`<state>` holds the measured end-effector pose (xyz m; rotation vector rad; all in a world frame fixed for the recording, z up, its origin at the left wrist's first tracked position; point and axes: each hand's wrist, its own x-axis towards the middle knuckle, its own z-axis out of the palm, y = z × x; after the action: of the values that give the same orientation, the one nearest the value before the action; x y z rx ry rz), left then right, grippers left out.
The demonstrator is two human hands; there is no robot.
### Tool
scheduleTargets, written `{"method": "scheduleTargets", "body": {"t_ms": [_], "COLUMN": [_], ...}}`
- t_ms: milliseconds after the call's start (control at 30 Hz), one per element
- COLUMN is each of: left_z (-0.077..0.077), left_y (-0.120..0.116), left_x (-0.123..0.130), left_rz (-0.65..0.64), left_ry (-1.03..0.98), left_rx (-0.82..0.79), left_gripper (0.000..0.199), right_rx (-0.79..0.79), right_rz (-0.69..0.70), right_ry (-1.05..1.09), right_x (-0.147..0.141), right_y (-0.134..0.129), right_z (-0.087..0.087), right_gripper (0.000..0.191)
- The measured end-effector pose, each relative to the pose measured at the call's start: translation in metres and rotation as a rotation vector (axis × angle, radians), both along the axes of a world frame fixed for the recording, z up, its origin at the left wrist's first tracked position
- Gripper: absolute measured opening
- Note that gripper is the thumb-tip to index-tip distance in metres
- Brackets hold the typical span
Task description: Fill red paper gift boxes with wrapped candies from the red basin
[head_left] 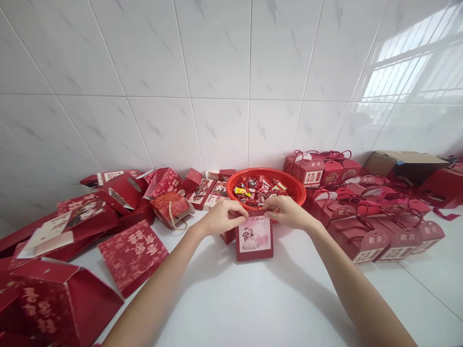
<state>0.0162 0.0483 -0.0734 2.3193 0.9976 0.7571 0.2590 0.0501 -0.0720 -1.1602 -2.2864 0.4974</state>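
A red box (254, 237) with a pink panel showing a drawn couple stands on the white surface in front of the basin. My left hand (224, 217) pinches its top edge at the left corner, fingers closed. At the top right corner, my right hand (287, 213) pinches the same edge between thumb and fingers. Just behind, a red basin (297, 185) holds many wrapped candies (258, 190). Another small dark red box (227, 236) is partly hidden behind the held box and my left hand.
Rows of red handled boxes (365, 236) stand at the right, with a brown carton (405, 161) behind them. Opened and folded red boxes (133, 253) are piled at the left. A box with a rope handle (170, 208) lies left of centre. A tiled wall (220, 130) rises behind.
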Motion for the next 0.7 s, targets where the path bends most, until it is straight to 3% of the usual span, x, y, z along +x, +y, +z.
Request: {"method": "scheduleTargets", "body": {"t_ms": [200,433,600,700], "left_z": [0.000,-0.002,-0.003,-0.005], "left_y": [0.003,0.008,0.013,0.017], "left_x": [-0.003,-0.006,-0.010,-0.011], "left_rz": [-0.029,-0.064,0.030,0.085], "left_ry": [-0.010,-0.122,-0.285,-0.256], "left_rx": [-0.047,-0.105,-0.163,-0.197], "left_gripper": [0.020,0.020,0.031,0.040], "right_rx": [-0.052,-0.235,-0.143,-0.008], "right_rz": [0.028,0.150,0.010,-0.214], "right_ry": [0.053,0.315,0.434,0.538], "right_x": [0.003,0.013,0.041,0.077], "right_y": [0.005,0.008,-0.035,-0.076], "right_z": [-0.004,-0.009,0.007,0.027], "right_gripper": [0.008,0.033,0.039,0.036]}}
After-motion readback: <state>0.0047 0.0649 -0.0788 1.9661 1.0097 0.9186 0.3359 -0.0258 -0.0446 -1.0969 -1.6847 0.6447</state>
